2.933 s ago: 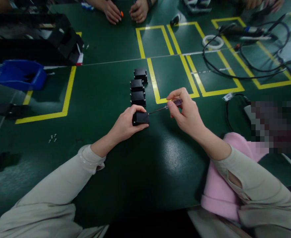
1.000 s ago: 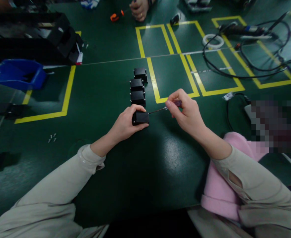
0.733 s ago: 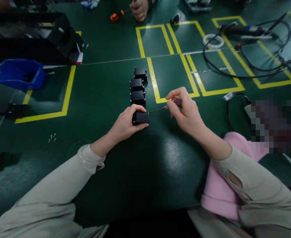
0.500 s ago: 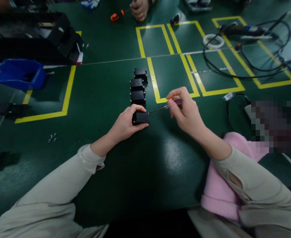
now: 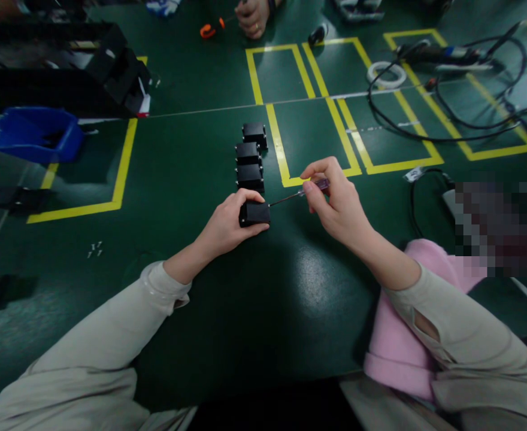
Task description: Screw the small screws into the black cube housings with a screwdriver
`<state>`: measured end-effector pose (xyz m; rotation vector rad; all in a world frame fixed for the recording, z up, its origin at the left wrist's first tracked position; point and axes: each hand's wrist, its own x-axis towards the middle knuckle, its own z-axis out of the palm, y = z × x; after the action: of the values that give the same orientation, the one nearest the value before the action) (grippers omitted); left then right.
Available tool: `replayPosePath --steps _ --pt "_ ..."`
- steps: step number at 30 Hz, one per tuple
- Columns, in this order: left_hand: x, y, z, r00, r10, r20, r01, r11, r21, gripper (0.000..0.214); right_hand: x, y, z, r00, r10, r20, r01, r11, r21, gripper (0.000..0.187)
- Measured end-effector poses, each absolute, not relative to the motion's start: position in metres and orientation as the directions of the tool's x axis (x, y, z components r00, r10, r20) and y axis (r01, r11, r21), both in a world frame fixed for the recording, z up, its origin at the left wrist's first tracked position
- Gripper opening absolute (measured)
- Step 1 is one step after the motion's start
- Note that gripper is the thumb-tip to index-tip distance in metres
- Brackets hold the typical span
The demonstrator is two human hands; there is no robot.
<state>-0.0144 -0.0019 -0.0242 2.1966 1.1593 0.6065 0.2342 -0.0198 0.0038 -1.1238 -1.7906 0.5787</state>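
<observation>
My left hand [image 5: 227, 222] grips a small black box [image 5: 257, 213] from its left side, thumb and fingers at its near and far edges, on the green table. Pinched in my right hand [image 5: 338, 197] is a screwdriver [image 5: 320, 185] with a clear purplish handle. Its thin shaft slants down to the left, and the tip meets a small screw at the box's right edge. Just beyond the held box, three similar black boxes [image 5: 250, 175] stand in a row leading away from me, with shiny screws at their sides.
Several loose screws [image 5: 95, 249] lie on the left. A blue bin [image 5: 34, 134] and a long black rack [image 5: 61, 72] stand farther back. Pink cloth [image 5: 402, 335] lies under my right forearm. Cables [image 5: 447, 139] coil at right. Another person's hand [image 5: 253, 19] is across the table near an orange-handled tool [image 5: 212, 28].
</observation>
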Motion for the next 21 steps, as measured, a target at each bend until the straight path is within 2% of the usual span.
replayPosePath --steps 3,9,14,17,21 --pt "-0.0141 -0.0021 -0.0243 0.519 0.847 0.119 0.586 -0.453 0.672 0.041 0.2341 -0.0202 0.0043 -0.172 0.877 0.448 0.447 0.475 -0.758 0.016" --pt "-0.0124 -0.002 -0.0242 0.52 0.845 0.123 0.581 -0.456 0.674 0.041 0.2338 -0.0186 0.0028 -0.169 0.868 0.467 0.46 0.488 -0.742 0.006" --pt "-0.0121 -0.0017 -0.0232 0.524 0.84 0.14 0.565 -0.466 0.681 0.04 0.2341 -0.0179 0.0016 -0.178 0.864 0.471 0.448 0.497 -0.743 0.016" --pt "-0.0122 -0.0017 -0.0235 0.523 0.842 0.135 0.568 -0.462 0.682 0.04 0.2345 -0.0186 0.0016 -0.176 0.862 0.476 0.461 0.499 -0.734 0.005" --pt "-0.0121 -0.0021 -0.0248 0.523 0.841 0.135 0.567 -0.462 0.682 0.041 0.2346 -0.0191 0.0023 -0.177 0.858 0.481 0.449 0.506 -0.737 0.005"
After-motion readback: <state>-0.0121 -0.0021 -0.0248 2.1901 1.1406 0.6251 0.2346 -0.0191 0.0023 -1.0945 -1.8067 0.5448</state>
